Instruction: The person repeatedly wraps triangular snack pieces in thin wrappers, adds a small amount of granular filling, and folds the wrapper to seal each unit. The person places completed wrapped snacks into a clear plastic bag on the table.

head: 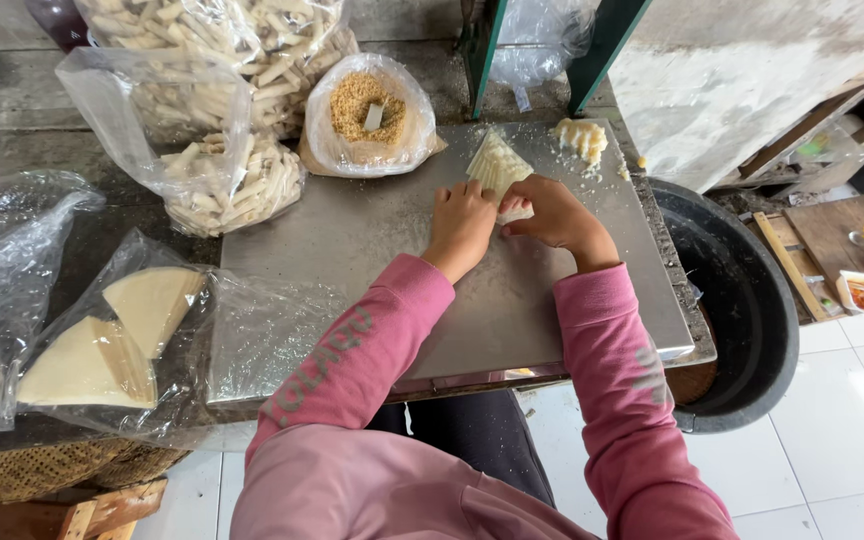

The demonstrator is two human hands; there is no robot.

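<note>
A pale triangular wrapper (496, 164) lies on the grey metal work sheet (352, 240), partly rolled at its near end. My left hand (460, 226) and my right hand (550, 212) both press on that rolled end, fingers curled over it. A small heap of pale filling (581, 138) sits just beyond the wrapper to the right. An open clear bag of brown crumbs (367, 112) with a small white scoop stands to the left of the wrapper.
Clear bags of finished pale rolls (227, 175) stand at the back left. A bag with triangular wrapper sheets (122, 335) lies at the near left. A black tub (742, 300) sits at the right, with wooden boards (842, 235) and small containers beyond it.
</note>
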